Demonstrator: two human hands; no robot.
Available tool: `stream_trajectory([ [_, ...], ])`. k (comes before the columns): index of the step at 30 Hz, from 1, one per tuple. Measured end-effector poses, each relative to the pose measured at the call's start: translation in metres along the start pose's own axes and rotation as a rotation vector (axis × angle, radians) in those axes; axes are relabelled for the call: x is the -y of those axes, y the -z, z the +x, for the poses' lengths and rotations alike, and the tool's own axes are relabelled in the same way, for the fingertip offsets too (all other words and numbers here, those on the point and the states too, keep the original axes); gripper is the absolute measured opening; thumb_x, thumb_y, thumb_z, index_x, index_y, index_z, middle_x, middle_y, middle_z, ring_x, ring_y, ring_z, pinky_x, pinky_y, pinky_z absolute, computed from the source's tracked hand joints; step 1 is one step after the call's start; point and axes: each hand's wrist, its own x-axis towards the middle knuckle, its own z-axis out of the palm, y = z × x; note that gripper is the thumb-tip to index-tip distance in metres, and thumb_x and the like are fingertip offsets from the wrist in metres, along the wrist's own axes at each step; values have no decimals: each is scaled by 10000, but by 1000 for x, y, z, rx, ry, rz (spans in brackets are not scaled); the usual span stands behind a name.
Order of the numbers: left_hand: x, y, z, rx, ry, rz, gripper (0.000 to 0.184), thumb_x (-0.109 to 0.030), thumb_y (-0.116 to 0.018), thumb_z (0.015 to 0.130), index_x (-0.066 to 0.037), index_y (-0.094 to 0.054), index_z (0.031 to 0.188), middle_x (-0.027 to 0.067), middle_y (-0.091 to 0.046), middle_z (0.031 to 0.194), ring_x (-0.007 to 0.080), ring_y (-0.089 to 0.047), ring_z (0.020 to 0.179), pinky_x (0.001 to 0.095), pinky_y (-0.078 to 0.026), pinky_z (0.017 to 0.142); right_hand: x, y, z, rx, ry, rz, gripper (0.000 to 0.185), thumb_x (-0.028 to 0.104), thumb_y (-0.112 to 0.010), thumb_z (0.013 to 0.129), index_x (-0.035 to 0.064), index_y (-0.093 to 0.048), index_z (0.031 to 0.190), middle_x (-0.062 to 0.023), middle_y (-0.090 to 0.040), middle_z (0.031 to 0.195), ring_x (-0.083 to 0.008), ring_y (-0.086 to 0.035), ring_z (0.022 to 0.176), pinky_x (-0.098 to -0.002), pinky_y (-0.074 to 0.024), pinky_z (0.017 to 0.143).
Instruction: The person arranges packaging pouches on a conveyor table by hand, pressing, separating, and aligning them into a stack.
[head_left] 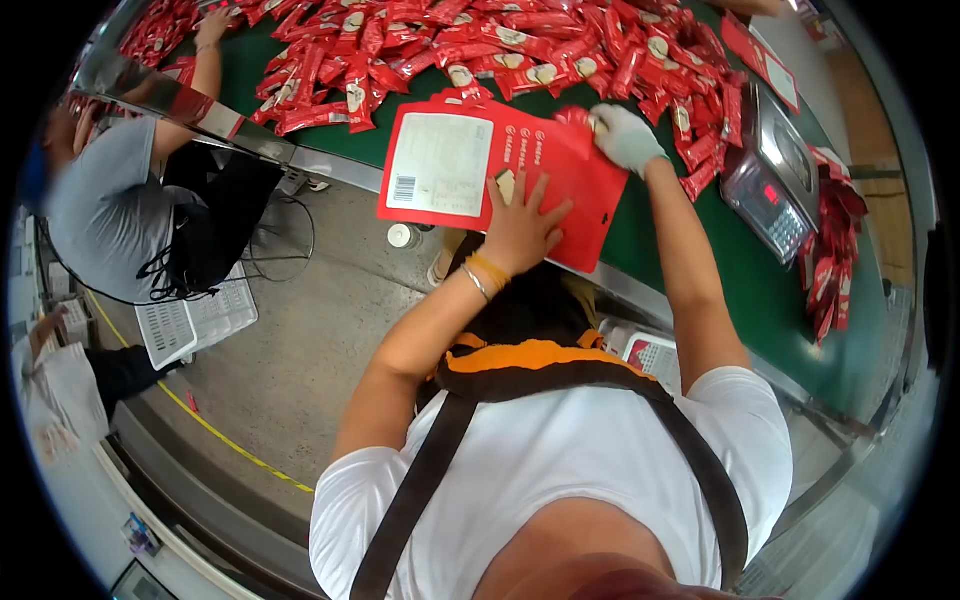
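A large red pouch (540, 215) with a pale label and barcode lies at the near edge of the green table, partly overhanging it. My left hand (520, 225), bare with a yellow band and a bracelet at the wrist, rests on the pouch with its fingers spread. At the pouch's far right corner is my right hand (625, 138) in a white glove, its fingers curled around a small red packet (576, 120). Many similar red packets (500, 45) are heaped just beyond both hands.
A digital scale (775, 180) stands on the green table (705, 260) at right, beside more packets (832, 250). Another red pouch (760, 65) lies behind it. A co-worker (120, 210) sits at left near a metal divider (180, 105). White crates (195, 315) are on the floor.
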Motion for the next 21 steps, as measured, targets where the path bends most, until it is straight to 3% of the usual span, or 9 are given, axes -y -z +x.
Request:
stream_trajectory([
  [1,-1,-2,-2,-3,-20,19,503,-427,-569,891,-300,-520,1375,156,-331,1516,436,-290,1372,739,-220,1021,27,32,-12,133,70,-38,394,255,-606,861,155,-610,1242,-179,-625,1116,-366,-587,1075,-427,-474,935],
  [5,-2,2,-3,1,-38,80,512,-403,-574,894,-317,-499,1393,143,-349,1507,430,-278,1382,742,-225,1019,67,39,53,-346,421,233,429,218,-629,870,196,-592,1297,-132,-609,1157,-331,-564,1095,-394,-469,936],
  [6,0,0,-4,-14,-44,52,494,-381,-570,900,-298,-509,1382,143,-346,1508,426,-273,1386,740,-234,1015,60,28,76,-307,472,128,448,229,-611,897,249,-557,1342,-99,-604,1179,-312,-552,1121,-414,-461,932],
  [7,2,-2,-3,-19,-43,62,494,-381,-570,900,-298,-509,1382,143,-346,1508,426,-273,1386,740,-234,1015,38,-4,103,-76,443,-138,505,244,-617,899,312,-506,1387,-81,-607,1159,-304,-563,1104,-451,-445,927],
  [10,5,-8,-4,-80,-43,38,476,-360,-567,901,-217,-527,1353,146,-388,1480,405,-306,1378,712,-253,1029,45,6,91,-144,521,-279,563,213,-639,887,314,-474,1416,-117,-600,1146,-317,-572,1046,-432,-449,911],
  [12,6,-14,-4,-77,-17,107,419,-332,-564,902,-134,-573,1270,139,-446,1437,379,-358,1359,677,-288,1029,47,16,84,63,439,-382,650,192,-643,882,324,-387,1465,-140,-598,1137,-325,-573,1038,-459,-441,906],
  [15,10,0,13,-40,49,-33,349,-315,-557,905,-98,-614,1174,121,-534,1308,344,-455,1267,647,-323,1014,50,19,48,36,325,-365,672,167,-645,865,282,-375,1470,-165,-610,1094,-348,-574,1040,-457,-460,900],
  [16,8,11,22,44,63,-28,310,-313,-551,909,-94,-634,1112,126,-558,1173,326,-521,1139,612,-442,908,50,24,24,-28,241,-278,669,168,-642,864,264,-374,1470,-171,-611,1090,-359,-575,1037,-457,-465,897],
  [21,-10,22,62,126,166,36,309,-292,-566,891,-78,-622,1107,153,-556,1087,359,-548,1035,533,-547,715,-7,14,-114,-333,-301,-295,648,179,-655,850,260,-407,1444,-214,-603,978,-402,-596,941,-488,-498,797],
])
